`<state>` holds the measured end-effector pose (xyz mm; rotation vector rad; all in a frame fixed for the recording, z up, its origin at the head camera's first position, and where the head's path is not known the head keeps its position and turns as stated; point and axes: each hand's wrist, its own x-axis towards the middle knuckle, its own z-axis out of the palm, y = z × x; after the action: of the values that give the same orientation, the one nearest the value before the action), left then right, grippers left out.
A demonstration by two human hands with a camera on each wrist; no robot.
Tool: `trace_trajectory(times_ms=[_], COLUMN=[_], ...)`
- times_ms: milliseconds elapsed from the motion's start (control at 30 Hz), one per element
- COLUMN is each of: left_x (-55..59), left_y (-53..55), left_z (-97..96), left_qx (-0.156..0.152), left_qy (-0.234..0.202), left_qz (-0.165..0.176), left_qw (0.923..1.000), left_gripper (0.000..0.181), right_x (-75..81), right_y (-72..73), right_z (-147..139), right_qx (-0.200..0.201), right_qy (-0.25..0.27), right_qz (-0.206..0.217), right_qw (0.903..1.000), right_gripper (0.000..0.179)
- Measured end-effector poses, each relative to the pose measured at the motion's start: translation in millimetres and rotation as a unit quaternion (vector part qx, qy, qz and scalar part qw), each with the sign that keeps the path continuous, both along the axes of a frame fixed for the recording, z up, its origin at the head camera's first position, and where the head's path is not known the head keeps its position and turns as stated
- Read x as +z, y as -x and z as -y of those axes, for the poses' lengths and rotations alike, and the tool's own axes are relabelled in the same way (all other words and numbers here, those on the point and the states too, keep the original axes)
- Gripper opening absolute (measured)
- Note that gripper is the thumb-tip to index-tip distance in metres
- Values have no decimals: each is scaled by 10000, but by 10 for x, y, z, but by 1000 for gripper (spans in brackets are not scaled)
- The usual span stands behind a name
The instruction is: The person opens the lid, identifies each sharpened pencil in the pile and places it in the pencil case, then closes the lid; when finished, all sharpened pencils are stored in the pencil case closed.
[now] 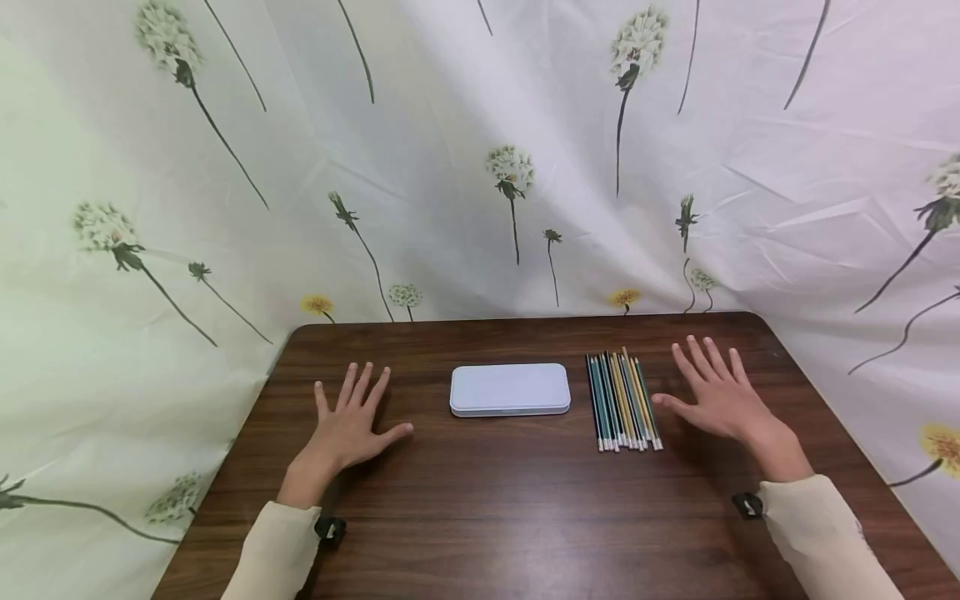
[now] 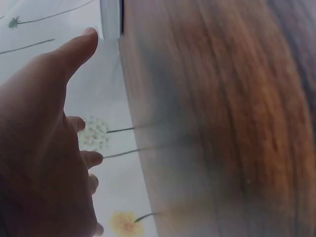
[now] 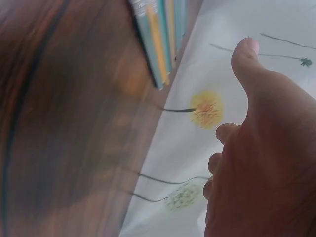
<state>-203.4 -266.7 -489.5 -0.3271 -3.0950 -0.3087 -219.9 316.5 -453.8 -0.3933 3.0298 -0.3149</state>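
Note:
My left hand (image 1: pixel 348 429) is spread palm down over the left side of the table, with nothing in it. On the right side my right hand (image 1: pixel 720 400) is spread the same way, its thumb close beside a row of pencils (image 1: pixel 621 402). Several green, yellow and dark pencils lie side by side there, their eraser ends towards me. Between the hands, left of the pencils, lies a closed white case (image 1: pixel 510 389), long and flat with rounded corners. Part of the case (image 2: pixel 111 17) shows beyond the left thumb in the left wrist view.
The dark wood-grain table (image 1: pixel 480 517) has rounded far corners. A white cloth (image 1: pixel 442 192) printed with dandelions hangs behind it and along both sides, close to the table's edges. Each wrist wears a small black camera (image 1: pixel 330 530) on a strap.

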Motion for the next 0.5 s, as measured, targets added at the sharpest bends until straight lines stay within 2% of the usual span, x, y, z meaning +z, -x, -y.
trace_trajectory(times_ms=[300,500], left_x=[172,266], left_y=[-36,-39], left_z=[-223,-460], left_qx=[-390,-714], left_qy=[-251,-256], left_qz=[-226,-344], left_qw=[9987,9965], left_gripper=[98,90], right_x=[204,261], right_y=[20,71], right_z=[336,613], right_qx=[415,821], right_qy=[163,250], right_qz=[-265,-297], right_qw=[9987,9959], right_gripper=[102,101])
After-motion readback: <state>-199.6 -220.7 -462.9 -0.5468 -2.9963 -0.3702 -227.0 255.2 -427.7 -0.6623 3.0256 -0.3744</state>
